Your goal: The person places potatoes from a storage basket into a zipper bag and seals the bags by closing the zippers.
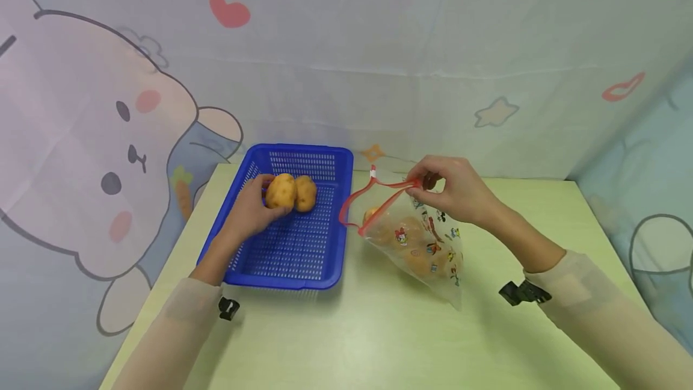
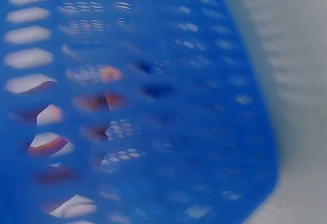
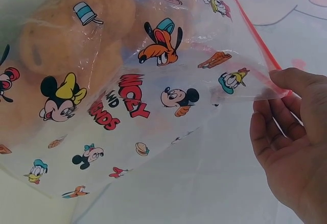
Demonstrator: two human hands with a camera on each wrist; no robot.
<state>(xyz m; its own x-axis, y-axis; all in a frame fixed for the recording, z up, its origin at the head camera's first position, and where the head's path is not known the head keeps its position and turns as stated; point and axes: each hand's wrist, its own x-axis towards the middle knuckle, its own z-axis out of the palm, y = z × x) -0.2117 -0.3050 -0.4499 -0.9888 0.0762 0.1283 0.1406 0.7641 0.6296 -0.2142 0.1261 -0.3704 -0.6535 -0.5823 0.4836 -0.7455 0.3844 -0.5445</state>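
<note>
My left hand (image 1: 251, 206) grips a yellow potato (image 1: 281, 191) over the left part of a blue plastic basket (image 1: 331, 257). Right beside it, a second potato (image 1: 306, 194) shows in the basket; whether the two touch cannot be told. My right hand (image 1: 457, 188) pinches the red zip edge of a clear printed zip bag (image 1: 433, 245) between thumb and fingers. The bag's mouth gapes toward the basket. Through its plastic, several potatoes (image 3: 76, 30) show in the right wrist view. The left wrist view holds only the basket's slotted wall (image 2: 168, 106), blurred, with the hand mostly hidden behind it.
Basket and bag rest on a pale green table (image 1: 346, 342), the bag close to the basket's right side. Behind the table hangs a printed cloth (image 1: 379, 47), with more cloth at both sides.
</note>
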